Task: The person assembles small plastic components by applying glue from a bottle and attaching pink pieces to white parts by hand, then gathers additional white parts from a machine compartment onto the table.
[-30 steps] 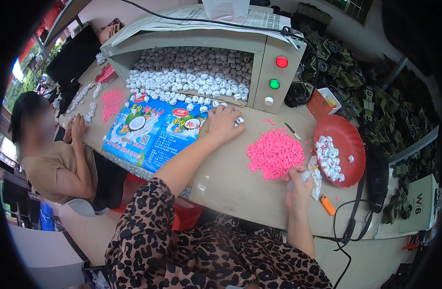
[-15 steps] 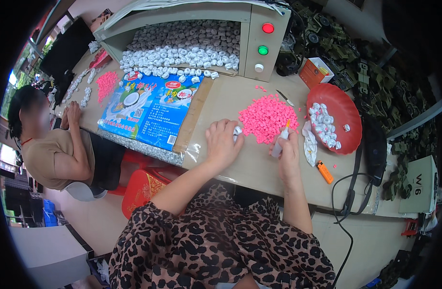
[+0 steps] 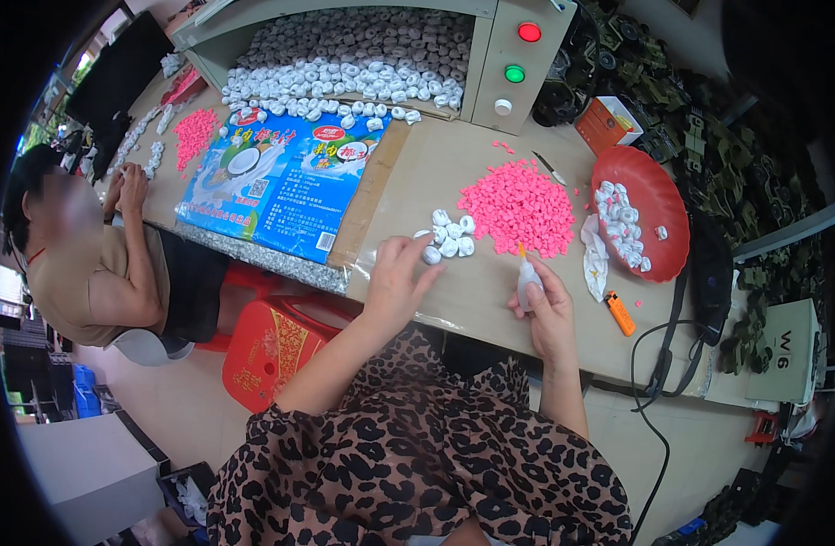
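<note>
My right hand [image 3: 551,318] grips a small translucent squeeze bottle [image 3: 528,284] with a thin yellow tip pointing up and away from me. My left hand [image 3: 401,280] rests at the near side of a small cluster of white rounded pieces [image 3: 449,238] with dark marks. Its thumb and fingers are apart, with one white piece close to the fingertips; contact is hard to make out. Just beyond the bottle tip spreads a heap of small pink pieces [image 3: 517,207]. To its right, a red scalloped bowl [image 3: 665,202] holds more white pieces.
A crumpled white tissue [image 3: 596,259], an orange lighter [image 3: 620,314] and a black cable [image 3: 658,400] lie at the right. A knife [image 3: 549,168] lies behind the heap. A lit box [image 3: 481,82] full of white pieces stands behind blue printed cardboard [image 3: 272,187]. At left sits another person [image 3: 117,273].
My left hand has drawn back toward me and left, uncovering the cluster of white pieces. My right hand has lowered the bottle nearer to me, away from the pink heap. The view has shifted slightly.
</note>
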`<control>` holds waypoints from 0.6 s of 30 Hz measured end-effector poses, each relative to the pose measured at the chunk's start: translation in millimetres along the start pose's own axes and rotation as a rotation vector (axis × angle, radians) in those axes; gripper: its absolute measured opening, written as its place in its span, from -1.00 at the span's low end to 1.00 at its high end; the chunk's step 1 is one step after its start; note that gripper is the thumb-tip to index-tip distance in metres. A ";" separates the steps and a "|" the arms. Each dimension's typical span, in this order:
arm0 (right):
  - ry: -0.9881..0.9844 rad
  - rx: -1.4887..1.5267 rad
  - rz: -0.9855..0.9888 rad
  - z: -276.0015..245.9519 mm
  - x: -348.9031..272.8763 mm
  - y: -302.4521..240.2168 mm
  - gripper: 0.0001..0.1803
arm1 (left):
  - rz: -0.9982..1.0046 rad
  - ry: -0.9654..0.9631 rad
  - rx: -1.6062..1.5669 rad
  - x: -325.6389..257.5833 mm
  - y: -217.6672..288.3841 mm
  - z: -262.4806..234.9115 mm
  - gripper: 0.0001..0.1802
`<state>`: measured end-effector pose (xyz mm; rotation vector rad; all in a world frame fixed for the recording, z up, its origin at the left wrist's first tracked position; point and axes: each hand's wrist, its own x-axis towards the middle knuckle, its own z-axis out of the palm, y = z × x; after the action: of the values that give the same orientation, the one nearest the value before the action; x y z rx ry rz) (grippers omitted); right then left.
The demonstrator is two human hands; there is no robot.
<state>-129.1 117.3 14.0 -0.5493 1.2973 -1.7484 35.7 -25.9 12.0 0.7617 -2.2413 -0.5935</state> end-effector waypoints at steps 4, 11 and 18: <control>0.072 -0.014 -0.054 0.1 3.5 3.8 -0.66 | 0.085 -0.044 0.031 -1.4 -3.7 7.0 -0.60; 0.120 0.094 -0.115 -6.7 2.1 6.4 -0.73 | -0.499 -0.041 -0.989 -6.4 -1.4 6.3 -0.77; 0.197 0.332 -0.122 -13.8 1.2 4.7 -0.74 | -0.704 -0.315 -1.529 -7.6 27.4 14.3 -0.76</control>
<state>-138.4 123.4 4.5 -0.2760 1.0884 -2.1094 20.2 1.7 15.4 0.5399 -1.0103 -2.4150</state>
